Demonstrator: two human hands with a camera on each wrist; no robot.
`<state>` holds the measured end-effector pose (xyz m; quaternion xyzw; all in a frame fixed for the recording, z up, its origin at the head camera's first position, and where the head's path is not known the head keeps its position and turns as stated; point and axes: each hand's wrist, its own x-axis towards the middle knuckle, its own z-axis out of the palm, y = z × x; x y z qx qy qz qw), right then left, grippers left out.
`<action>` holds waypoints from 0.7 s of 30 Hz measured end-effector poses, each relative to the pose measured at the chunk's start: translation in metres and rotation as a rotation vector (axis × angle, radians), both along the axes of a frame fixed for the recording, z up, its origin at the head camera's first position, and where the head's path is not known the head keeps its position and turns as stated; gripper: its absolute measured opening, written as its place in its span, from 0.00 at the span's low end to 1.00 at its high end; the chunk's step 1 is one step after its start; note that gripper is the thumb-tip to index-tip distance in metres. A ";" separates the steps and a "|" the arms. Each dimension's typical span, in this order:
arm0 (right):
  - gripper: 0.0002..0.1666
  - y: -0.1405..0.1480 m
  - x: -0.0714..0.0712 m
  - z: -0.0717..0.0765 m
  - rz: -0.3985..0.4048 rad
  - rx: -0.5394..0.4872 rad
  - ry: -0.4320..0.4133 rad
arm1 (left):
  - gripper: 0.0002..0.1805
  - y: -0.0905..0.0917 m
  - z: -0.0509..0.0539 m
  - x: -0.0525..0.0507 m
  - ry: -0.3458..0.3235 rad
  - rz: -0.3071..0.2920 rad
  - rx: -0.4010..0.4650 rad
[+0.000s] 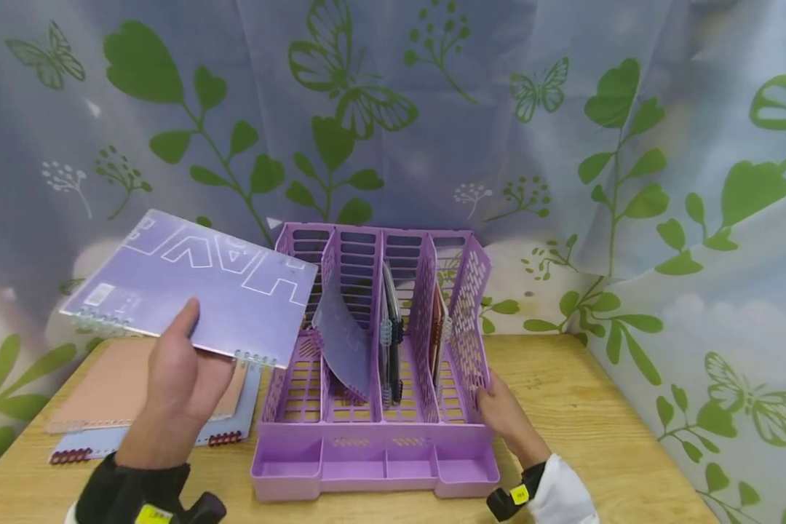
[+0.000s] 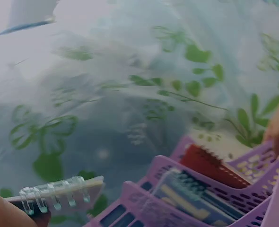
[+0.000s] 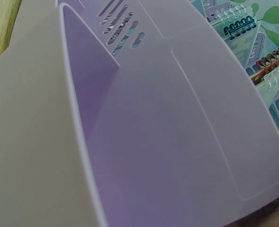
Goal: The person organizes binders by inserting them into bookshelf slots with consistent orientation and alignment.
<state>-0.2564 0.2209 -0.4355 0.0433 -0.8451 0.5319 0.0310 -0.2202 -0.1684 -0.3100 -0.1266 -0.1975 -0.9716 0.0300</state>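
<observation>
My left hand (image 1: 182, 382) grips a purple spiral notebook (image 1: 229, 298) by its near edge, thumb on top and the other fingers hidden beneath. The notebook is tilted in the air, left of the purple file rack (image 1: 340, 431). My right hand (image 1: 506, 416) holds the rack's right side wall near its front; part of its fingers is hidden. Inside the rack, a dark bent notebook (image 1: 343, 342) leans in the second compartment from the left. Several notebooks (image 1: 390, 342) stand in the third, and red and pale notebooks (image 1: 437, 335) in the fourth.
On the wooden table (image 1: 563, 407), to the left, orange-pink notebooks (image 1: 105, 378) lie on blue ones (image 1: 98, 442). Along the rack's front runs a low tray with small compartments. A butterfly-and-leaf patterned cloth (image 1: 380, 87) hangs behind and at the right.
</observation>
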 end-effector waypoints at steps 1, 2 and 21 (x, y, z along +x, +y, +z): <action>0.30 0.000 0.000 0.000 -0.001 -0.004 -0.003 | 0.29 0.010 0.002 0.000 -0.004 0.041 -0.078; 0.30 0.000 0.000 0.000 -0.002 -0.008 -0.003 | 0.28 0.020 0.004 0.000 -0.012 0.083 -0.157; 0.29 0.000 -0.002 -0.002 -0.019 -0.010 0.027 | 0.38 0.130 -0.035 -0.068 -0.084 0.284 -1.338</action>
